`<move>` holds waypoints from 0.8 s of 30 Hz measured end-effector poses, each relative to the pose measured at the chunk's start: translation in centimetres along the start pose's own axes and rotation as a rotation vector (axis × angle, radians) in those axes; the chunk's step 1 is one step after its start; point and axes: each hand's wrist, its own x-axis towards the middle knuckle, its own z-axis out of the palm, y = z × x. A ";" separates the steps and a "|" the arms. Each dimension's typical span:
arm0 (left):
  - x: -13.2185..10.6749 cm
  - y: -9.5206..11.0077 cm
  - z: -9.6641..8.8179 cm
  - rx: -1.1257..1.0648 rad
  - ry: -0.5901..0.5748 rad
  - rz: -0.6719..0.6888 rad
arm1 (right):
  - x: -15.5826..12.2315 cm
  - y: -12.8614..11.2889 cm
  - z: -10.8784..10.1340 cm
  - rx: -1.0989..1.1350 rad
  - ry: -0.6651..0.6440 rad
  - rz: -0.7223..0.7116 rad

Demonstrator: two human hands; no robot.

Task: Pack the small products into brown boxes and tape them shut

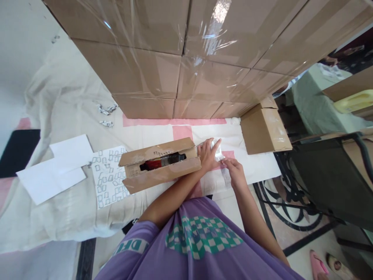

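My left hand (207,154) is curled against a white shiny item (218,151) on the cloth, with its fingers somewhat spread along the item's edge. The kind of item cannot be made out. At its near corner, my right hand (235,171) has thumb and fingertips pinched together; whatever lies between them is too small to tell. Just left of my left hand is a long open cardboard box (161,177) with its flaps raised. Inside it lies a red and black bottle-like object (161,161). My left forearm passes along the box's near side.
Stacked taped cartons (148,74) rise behind my hands. A smaller carton (262,128) stands at their right end. To the left are a marked sheet (109,182), blank papers (55,171), crumpled scraps (106,123) and a black flat object (20,151). A dark chair (332,179) stands at right.
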 end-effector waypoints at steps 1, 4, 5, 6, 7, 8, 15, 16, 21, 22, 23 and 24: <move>0.0 0.0 0.0 0.007 -0.004 -0.004 | 0.0 0.2 0.0 0.002 0.010 0.003; 0.1 0.1 -0.1 0.017 -0.020 -0.019 | -0.1 0.7 0.1 0.012 0.027 0.002; 0.1 0.1 -0.1 0.015 -0.024 -0.023 | -0.1 0.8 0.1 0.016 0.029 -0.001; 0.1 0.1 -0.1 0.012 -0.027 -0.026 | -0.1 1.0 0.1 0.021 0.031 -0.005; 0.1 0.1 0.0 0.009 -0.026 -0.029 | -0.1 1.2 0.1 0.025 0.033 -0.008; 0.1 0.1 0.0 0.008 -0.023 -0.029 | -0.1 1.3 0.2 0.030 0.035 -0.011; 0.1 0.1 0.2 0.006 -0.003 -0.028 | 0.5 2.5 0.4 0.071 0.015 -0.011; 0.1 0.1 0.2 0.008 -0.004 -0.029 | 0.5 2.6 0.5 0.071 0.014 -0.015; 0.1 0.1 0.1 0.006 0.005 -0.013 | 0.5 2.6 0.4 0.048 -0.007 -0.052; 0.1 0.1 0.1 0.003 0.007 -0.012 | 0.6 2.7 0.4 0.042 -0.012 -0.057; 0.1 0.1 0.1 0.002 0.007 -0.013 | 0.6 2.8 0.4 0.036 -0.018 -0.062; 0.1 0.1 0.1 0.002 0.006 -0.015 | 0.7 2.8 0.4 0.030 -0.022 -0.065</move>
